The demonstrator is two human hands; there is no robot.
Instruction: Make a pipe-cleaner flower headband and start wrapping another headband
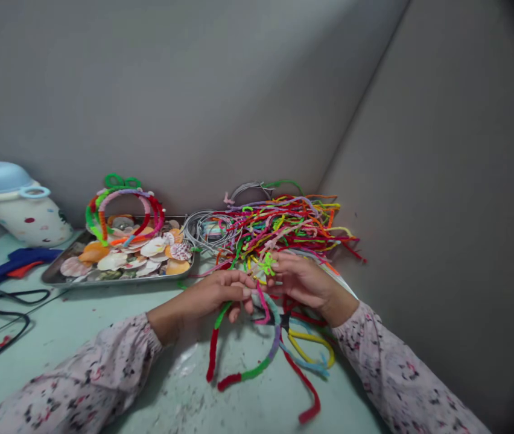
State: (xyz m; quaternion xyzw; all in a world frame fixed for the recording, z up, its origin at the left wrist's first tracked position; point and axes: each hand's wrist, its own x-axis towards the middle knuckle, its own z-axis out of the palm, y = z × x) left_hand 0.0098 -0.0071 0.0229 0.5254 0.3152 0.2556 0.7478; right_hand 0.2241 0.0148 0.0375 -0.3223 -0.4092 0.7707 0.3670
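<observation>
My left hand (227,290) pinches a curved ring of fuzzy wire (277,337) in green, red, purple and light blue, which hangs open at the bottom. A short pink fuzzy wire (263,304) is at its top, by my left fingertips. My right hand (300,280) holds a small bright green twisted piece (266,264) between thumb and fingers, just above and right of the ring's top. Below my right hand, red, yellow and light blue fuzzy wires (314,343) lie on the table.
A metal tray (125,281) of shells stands at the left, with several colourful rings (148,214) on it. Behind my hands lies a heap of fuzzy wires (293,223) beside coiled grey wire (207,232). Far left are a white jar (28,220), a blue tool (12,265) and a black cable (17,313).
</observation>
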